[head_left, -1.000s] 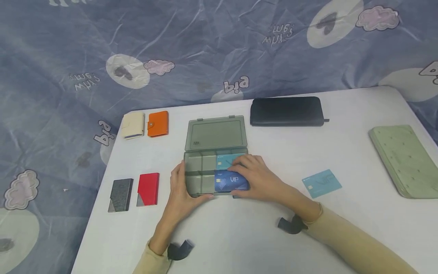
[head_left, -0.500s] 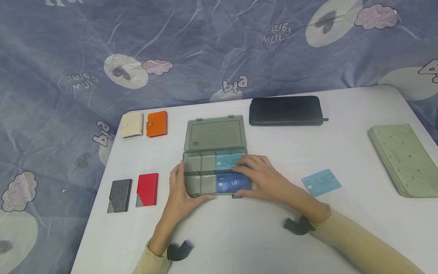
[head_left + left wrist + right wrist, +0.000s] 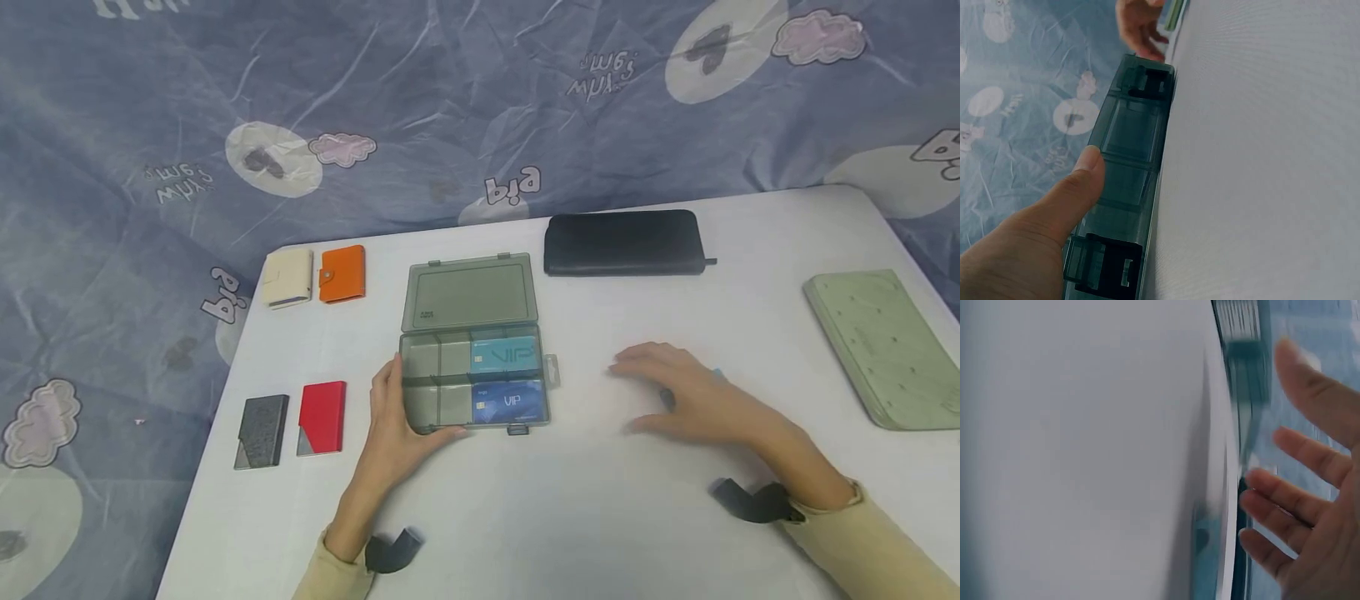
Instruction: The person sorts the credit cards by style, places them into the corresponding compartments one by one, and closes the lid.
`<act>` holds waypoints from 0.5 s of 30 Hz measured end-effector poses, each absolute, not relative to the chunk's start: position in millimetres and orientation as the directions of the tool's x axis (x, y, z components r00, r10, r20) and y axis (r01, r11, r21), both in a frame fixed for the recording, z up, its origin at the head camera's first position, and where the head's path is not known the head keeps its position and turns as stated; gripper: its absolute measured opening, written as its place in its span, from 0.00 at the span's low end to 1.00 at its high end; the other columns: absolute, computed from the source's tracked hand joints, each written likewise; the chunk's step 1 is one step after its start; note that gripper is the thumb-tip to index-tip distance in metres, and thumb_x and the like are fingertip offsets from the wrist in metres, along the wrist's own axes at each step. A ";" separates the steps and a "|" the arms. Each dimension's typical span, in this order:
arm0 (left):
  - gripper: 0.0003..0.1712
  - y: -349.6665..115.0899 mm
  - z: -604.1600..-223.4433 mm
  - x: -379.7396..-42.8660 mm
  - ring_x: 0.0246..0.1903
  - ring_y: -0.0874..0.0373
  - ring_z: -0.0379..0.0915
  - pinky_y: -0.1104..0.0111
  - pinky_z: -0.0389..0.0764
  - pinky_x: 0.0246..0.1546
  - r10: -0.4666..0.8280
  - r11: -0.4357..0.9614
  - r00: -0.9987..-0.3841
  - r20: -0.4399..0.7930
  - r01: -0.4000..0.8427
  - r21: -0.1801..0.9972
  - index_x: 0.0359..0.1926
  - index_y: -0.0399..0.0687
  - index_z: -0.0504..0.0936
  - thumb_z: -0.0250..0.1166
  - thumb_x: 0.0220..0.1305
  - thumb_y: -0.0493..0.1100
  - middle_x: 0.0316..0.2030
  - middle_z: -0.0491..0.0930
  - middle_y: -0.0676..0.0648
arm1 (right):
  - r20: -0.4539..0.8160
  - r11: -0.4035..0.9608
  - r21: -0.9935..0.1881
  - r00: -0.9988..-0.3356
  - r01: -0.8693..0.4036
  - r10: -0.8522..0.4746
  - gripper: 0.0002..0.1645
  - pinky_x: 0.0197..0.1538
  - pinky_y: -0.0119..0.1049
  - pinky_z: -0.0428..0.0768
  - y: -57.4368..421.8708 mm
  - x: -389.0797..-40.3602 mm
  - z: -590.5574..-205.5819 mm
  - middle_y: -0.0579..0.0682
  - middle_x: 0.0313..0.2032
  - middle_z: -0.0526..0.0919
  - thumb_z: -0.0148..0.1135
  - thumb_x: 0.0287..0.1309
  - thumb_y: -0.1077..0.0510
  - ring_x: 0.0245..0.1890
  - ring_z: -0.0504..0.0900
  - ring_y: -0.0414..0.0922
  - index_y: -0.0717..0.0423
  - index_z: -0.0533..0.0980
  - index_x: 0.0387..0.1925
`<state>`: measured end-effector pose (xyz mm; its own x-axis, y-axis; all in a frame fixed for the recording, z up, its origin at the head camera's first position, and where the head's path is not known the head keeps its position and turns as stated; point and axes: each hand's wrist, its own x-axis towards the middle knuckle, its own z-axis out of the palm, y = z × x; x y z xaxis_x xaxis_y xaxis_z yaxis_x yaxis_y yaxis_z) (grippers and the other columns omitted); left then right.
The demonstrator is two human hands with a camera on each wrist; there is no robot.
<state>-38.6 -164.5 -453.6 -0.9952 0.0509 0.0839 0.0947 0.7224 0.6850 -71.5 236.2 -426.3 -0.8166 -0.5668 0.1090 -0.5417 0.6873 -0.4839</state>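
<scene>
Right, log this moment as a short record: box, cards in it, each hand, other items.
Box: translucent green plastic box, lid open
Cards in box: light-blue card, far row, right side; dark-blue card, near row, right side
Left hand: holds the box's near left corner
Right hand: apart from the box, fingers spread, holding nothing visible
Other items: cream wallet; orange wallet; grey holder; red holder; black wallet; pale green item

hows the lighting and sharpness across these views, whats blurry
Head view: bright, fairly even light, box crisp, right hand slightly soft; left wrist view: dim and bluish, box latches readable; right wrist view: bluish too, box smeared, fingers clearer, soft shadow on the table.
</scene>
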 end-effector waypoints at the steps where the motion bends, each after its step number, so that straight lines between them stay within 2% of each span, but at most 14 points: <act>1: 0.71 -164.5 -453.6 -38.5 0.64 0.55 0.48 0.52 0.72 0.54 0.054 0.723 -0.995 0.085 0.097 0.684 0.73 0.53 0.42 0.75 0.33 0.65 0.68 0.47 0.49 | 0.085 0.704 -0.484 -0.829 -0.519 -0.553 0.43 0.57 0.46 0.65 247.0 -70.5 -426.9 0.42 0.55 0.72 0.78 0.31 0.43 0.58 0.65 0.44 0.40 0.73 0.55; 4: 0.71 -164.5 -454.0 -38.2 0.64 0.55 0.48 0.52 0.73 0.54 0.052 0.721 -0.995 0.085 0.097 0.686 0.73 0.53 0.42 0.75 0.33 0.65 0.68 0.48 0.49 | 0.053 0.760 -0.450 -0.864 -0.468 -0.501 0.43 0.52 0.38 0.68 274.3 -67.2 -427.9 0.38 0.51 0.71 0.81 0.25 0.45 0.54 0.66 0.40 0.38 0.75 0.51; 6: 0.71 -164.5 -454.2 -38.2 0.64 0.55 0.48 0.52 0.73 0.54 0.048 0.723 -0.996 0.079 0.090 0.685 0.73 0.54 0.42 0.75 0.33 0.65 0.68 0.47 0.49 | 0.056 0.785 -0.410 -0.872 -0.464 -0.486 0.42 0.49 0.37 0.69 288.2 -65.4 -428.6 0.39 0.48 0.71 0.82 0.21 0.47 0.51 0.66 0.39 0.40 0.76 0.48; 11: 0.71 -164.5 -454.6 -38.4 0.64 0.56 0.47 0.52 0.72 0.54 0.043 0.723 -0.996 0.075 0.082 0.686 0.73 0.55 0.41 0.75 0.33 0.65 0.68 0.47 0.50 | 0.028 0.826 -0.344 -0.884 -0.447 -0.467 0.39 0.47 0.45 0.73 303.8 -62.4 -428.5 0.44 0.46 0.71 0.82 0.19 0.48 0.47 0.69 0.45 0.43 0.76 0.43; 15: 0.71 -163.9 -454.2 -38.5 0.64 0.56 0.47 0.51 0.72 0.55 0.047 0.725 -0.996 0.080 0.089 0.683 0.73 0.55 0.41 0.75 0.33 0.65 0.68 0.47 0.50 | 0.001 0.837 -0.335 -0.889 -0.432 -0.458 0.38 0.46 0.46 0.72 302.6 -63.2 -425.9 0.45 0.45 0.72 0.81 0.20 0.48 0.46 0.69 0.45 0.45 0.75 0.42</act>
<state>-38.5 -163.9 -454.2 -0.9957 0.0473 0.0802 0.0894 0.7253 0.6826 -63.2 302.6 -425.9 -0.8888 -0.4583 0.0012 -0.4323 0.8373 -0.3347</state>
